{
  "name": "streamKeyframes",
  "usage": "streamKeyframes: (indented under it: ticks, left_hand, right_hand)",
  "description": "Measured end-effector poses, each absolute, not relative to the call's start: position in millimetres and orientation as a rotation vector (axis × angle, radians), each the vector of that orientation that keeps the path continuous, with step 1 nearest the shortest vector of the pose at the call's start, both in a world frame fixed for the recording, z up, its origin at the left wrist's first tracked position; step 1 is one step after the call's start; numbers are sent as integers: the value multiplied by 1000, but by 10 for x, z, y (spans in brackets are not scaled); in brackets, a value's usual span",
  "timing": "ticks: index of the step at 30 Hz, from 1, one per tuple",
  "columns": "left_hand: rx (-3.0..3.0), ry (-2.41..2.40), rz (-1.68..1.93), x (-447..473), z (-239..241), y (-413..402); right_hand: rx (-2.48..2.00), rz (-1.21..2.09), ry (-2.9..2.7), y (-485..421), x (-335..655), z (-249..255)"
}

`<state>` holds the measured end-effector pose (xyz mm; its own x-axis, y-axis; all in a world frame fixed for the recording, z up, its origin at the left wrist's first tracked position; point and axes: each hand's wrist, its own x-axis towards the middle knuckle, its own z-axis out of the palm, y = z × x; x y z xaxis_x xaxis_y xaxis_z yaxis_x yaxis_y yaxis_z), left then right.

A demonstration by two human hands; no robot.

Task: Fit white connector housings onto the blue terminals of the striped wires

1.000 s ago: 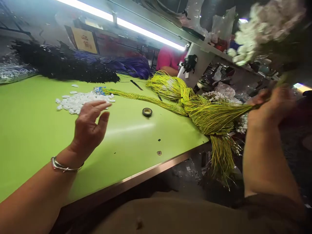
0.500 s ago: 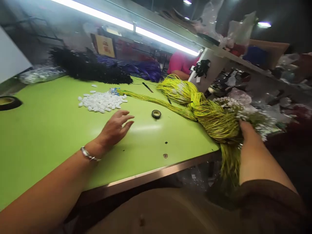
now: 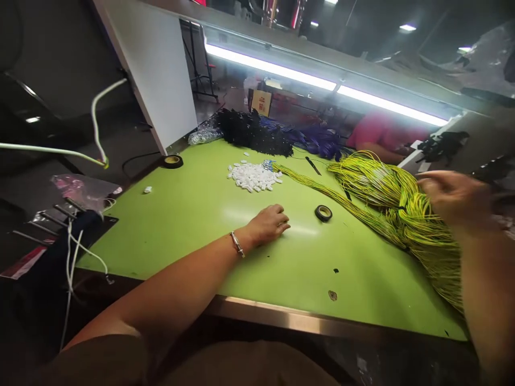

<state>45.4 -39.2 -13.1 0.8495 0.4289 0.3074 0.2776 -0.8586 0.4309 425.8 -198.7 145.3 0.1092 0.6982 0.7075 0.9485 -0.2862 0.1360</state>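
My left hand (image 3: 267, 225) rests over the green table (image 3: 193, 225), fingers loosely bent and apart, holding nothing. A roll of black tape (image 3: 323, 213) lies to its right. Beyond the hand is a pile of small white plastic pieces (image 3: 253, 178). My right hand (image 3: 456, 195), blurred, is above the thick bundle of yellow-green wires (image 3: 426, 220); its fingers look apart, with nothing visible between them. A thinner strand of these wires (image 3: 322, 190) runs left, ending in blue-and-silver tips (image 3: 269, 165) beside the white pile.
Black wires (image 3: 255, 131) and purple wires (image 3: 317, 140) lie along the back. A thin dark tool (image 3: 313, 166) lies near the bundle. Another tape roll (image 3: 172, 161) sits at the left edge, near a white panel (image 3: 161, 69). White cables (image 3: 96, 128) hang at left. A person in pink (image 3: 376, 134) is behind.
The view has swung left. My right hand has come away from the far right end of the wire bundle, up and left over it. My left hand still hovers near the tape.
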Motion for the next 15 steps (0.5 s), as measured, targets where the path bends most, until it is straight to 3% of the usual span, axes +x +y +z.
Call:
streamKeyframes:
  ticks: [3,9,15]
  left_hand:
    - [2661,535,509,434,-115,-389]
    - [2683,535,489,436,-134,-374]
    - [2664,518,497,441,-149,-350]
  right_hand:
    - [-2292,-177,-1843,-1282,4096,1034]
    - [-2481,-168,-1741,-591,4040,173]
    - [-2556,-189,-1667,-538,4081,66]
